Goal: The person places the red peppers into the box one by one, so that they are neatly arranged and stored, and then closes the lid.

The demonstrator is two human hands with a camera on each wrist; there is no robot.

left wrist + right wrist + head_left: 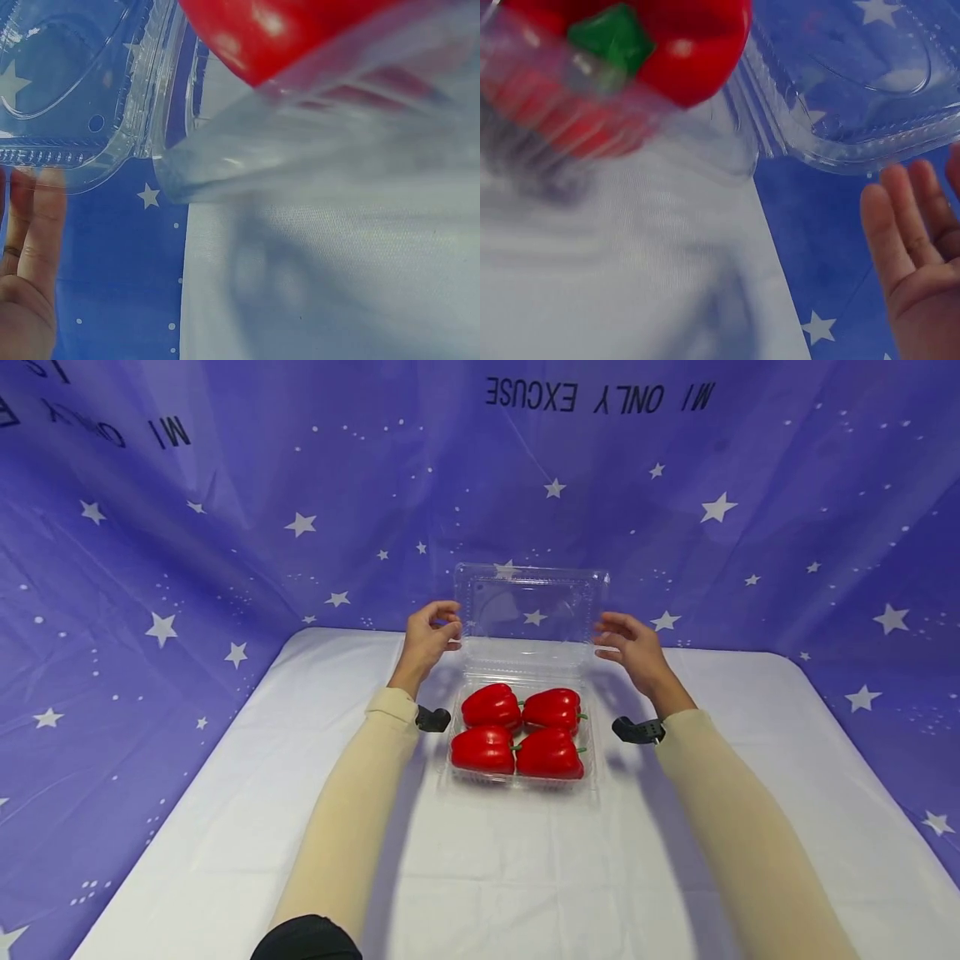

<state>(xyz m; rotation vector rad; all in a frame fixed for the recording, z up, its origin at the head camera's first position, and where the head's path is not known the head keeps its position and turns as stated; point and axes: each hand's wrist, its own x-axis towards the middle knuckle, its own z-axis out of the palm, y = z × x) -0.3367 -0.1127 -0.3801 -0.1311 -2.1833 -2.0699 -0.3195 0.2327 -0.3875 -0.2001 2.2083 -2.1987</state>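
Observation:
A clear plastic clamshell box (517,782) stands on the table with its hinged lid (536,581) raised upright at the back. Several red bell peppers (551,753) with green stems lie in two rows inside its base. My left hand (429,637) is at the lid's left edge; in the left wrist view its straight fingers (41,232) reach up to the lid's rim, the tips showing through the plastic. On the opposite side, my right hand (633,650) has its fingers extended beside the lid's right edge. The right wrist view shows those fingertips (894,180) just below the rim.
A white cloth (525,877) covers the table. Behind and at both sides hangs a purple-blue curtain (390,468) with white stars and lettering. Dark straps with small devices (637,730) sit on both wrists. A black rounded object (307,937) shows at the bottom edge.

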